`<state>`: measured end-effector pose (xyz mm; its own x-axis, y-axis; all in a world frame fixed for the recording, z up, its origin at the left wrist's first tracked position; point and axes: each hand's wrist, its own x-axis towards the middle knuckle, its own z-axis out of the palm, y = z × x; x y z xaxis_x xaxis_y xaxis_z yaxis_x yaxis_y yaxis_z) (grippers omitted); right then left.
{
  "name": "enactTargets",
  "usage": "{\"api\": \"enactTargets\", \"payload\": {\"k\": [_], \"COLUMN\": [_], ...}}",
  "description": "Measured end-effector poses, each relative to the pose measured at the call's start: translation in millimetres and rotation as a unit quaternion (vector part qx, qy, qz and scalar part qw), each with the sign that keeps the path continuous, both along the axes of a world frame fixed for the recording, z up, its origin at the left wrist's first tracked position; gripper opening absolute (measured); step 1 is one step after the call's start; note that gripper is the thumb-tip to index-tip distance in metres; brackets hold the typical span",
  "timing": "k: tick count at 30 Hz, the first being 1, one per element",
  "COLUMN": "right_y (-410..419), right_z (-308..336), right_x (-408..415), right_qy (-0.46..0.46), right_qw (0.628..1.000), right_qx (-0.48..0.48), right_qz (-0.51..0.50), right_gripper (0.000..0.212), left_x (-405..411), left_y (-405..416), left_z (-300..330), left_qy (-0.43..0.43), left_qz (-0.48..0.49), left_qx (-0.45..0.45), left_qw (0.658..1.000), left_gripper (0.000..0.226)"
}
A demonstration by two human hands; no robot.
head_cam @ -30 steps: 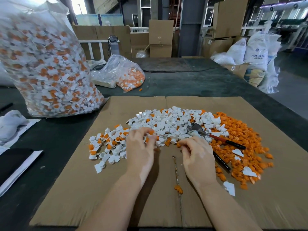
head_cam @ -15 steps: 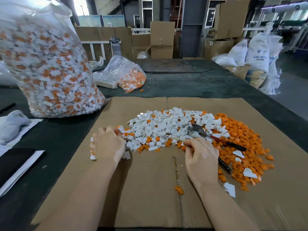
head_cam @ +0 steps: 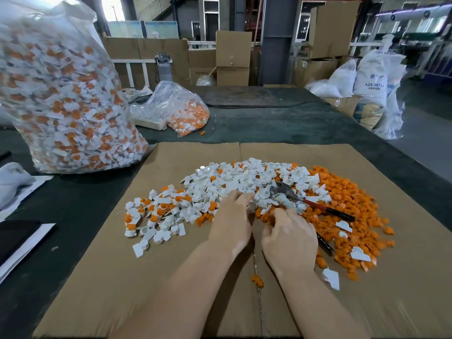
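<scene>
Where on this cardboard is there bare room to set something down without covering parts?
Bare cardboard lies near you, left of the left hand and nearer than the white-and-orange pieces. A narrower strip runs along the far edge, beyond the white parts. The near right corner, nearer than the orange pieces, is free. Crowded: the middle, round the pliers.

Bare forearms [head_cam: 195, 282] (hands [head_cam: 231, 223] [head_cam: 289, 241] bare too)

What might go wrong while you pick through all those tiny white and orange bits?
1. The pliers lie in the pile right beside the right hand, so fingers might bump the metal tip.
2. The white pieces and orange caps touch where the left hand reaches in, so a careless sweep may mix the colours up.
</scene>
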<state>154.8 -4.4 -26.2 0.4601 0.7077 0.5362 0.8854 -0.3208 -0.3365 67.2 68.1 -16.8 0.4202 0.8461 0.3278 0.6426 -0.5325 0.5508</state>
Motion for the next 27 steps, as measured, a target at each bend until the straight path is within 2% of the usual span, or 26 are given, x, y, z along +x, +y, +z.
{"api": "enactTargets", "payload": {"k": [3, 8, 11, 15, 19, 23, 27], "right_y": [2.1, 3.7, 4.0, 3.7, 3.2, 3.2, 2.9], "right_z": [0.0, -1.6, -1.4, -1.5, -2.6, -3.2, -3.3], "right_x": [1.9, 1.9, 2.9, 2.8, 3.9, 4.0, 3.9], "right_qy": [0.009, -0.003, -0.013, 0.001, 0.022, 0.031, 0.034], "right_qw": [1.0, 1.0, 1.0, 0.999, 0.998, 0.997, 0.996], "right_qx": [-0.012, 0.005, 0.005, 0.029, 0.052, 0.07, 0.079], "right_qz": [-0.001, 0.025, 0.02, 0.016, 0.025, 0.032, 0.031], "right_gripper": [0.017, 0.037, 0.025, 0.024, 0.017, 0.017, 0.018], "left_x": [2.4, -0.4, -3.3, -8.2, -11.0, -12.4, -13.4], "left_y": [0.2, -6.2, -9.1, -10.4, -13.6, -14.8, -15.4], "left_z": [-3.9, -7.3, -7.7, -8.7, -7.3, -5.7, -4.6], "left_qy": [0.022, -0.021, -0.033, -0.03, -0.066, -0.096, -0.083], "left_qz": [-0.01, -0.002, -0.003, -0.003, -0.003, -0.018, -0.035], "left_qx": [0.014, 0.018, 0.006, -0.005, -0.041, -0.074, -0.081], "left_qw": [1.0, 1.0, 0.999, 1.0, 0.997, 0.992, 0.993], "left_gripper": [0.04, 0.014, 0.012, 0.016, 0.02, 0.015, 0.01]}}
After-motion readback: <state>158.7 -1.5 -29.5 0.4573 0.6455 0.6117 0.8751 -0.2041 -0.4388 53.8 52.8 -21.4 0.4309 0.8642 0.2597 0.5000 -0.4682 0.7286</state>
